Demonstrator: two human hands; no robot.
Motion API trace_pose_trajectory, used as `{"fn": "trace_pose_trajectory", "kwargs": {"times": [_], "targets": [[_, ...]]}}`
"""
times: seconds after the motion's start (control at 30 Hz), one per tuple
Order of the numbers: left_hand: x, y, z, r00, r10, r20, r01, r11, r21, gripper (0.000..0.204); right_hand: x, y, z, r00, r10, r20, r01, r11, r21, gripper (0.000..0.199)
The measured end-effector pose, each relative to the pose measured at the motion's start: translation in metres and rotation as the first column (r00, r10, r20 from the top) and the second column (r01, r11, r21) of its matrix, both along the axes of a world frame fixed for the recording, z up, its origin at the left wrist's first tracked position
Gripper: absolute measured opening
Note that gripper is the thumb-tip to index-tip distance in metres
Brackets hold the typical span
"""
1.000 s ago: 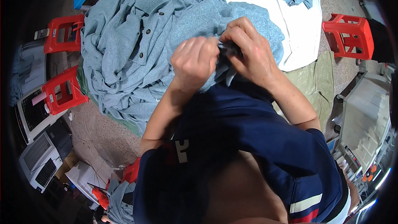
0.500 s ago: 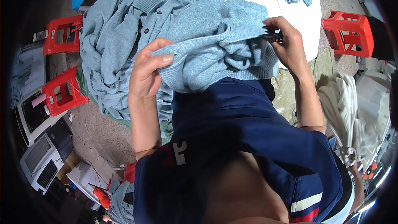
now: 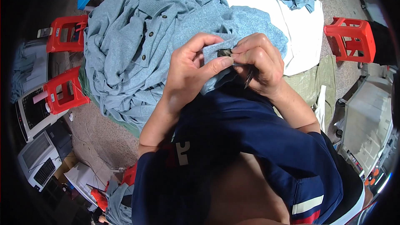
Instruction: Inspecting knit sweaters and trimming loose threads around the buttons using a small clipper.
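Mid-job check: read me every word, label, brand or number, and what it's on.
Navy top: pale chest mark, partly shadowed; no full word readable.
Lower left red stool: small label, too small to read.
White machine: any markings too small.
Button: no lettering discernible.

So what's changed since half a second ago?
The left hand moved right, the right hand left; both now hold grey-blue knit fabric at a dark button. The cream garment at far right is gone. The dark pointed tool stays in the right hand; red stools stayed put.
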State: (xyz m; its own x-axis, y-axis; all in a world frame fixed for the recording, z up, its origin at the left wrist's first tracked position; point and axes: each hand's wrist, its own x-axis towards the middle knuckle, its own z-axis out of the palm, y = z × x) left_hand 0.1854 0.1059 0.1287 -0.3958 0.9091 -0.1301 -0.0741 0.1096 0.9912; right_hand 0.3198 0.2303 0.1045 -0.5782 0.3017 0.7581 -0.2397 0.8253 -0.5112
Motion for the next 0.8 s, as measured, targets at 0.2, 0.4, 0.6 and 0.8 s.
{"fn": "trace_pose_trajectory", "kwargs": {"times": [0.2, 0.4, 0.6, 0.8], "targets": [[-0.003, -0.001, -0.009, 0.961, 0.040, 0.272, -0.066, 0.994, 0.086, 0.030, -0.006, -0.002, -0.005, 1.000, 0.017, -0.023, -0.014, 0.989, 0.145, 0.019], [-0.013, -0.005, -0.015, 0.999, 0.011, -0.033, -0.005, 0.983, 0.185, 0.022, -0.005, -0.002, -0.005, 0.986, 0.122, 0.113, -0.118, 0.992, -0.037, 0.019], [-0.015, -0.001, -0.014, 0.815, -0.038, -0.579, 0.277, 0.903, 0.330, 0.024, 0.008, 0.005, -0.002, 0.858, 0.371, 0.355, -0.039, 0.737, -0.675, 0.035], [-0.007, -0.005, -0.026, 0.736, 0.118, -0.666, 0.262, 0.858, 0.441, 0.033, 0.010, 0.004, 0.001, 0.876, 0.358, 0.322, -0.063, 0.748, -0.661, 0.031]]}}
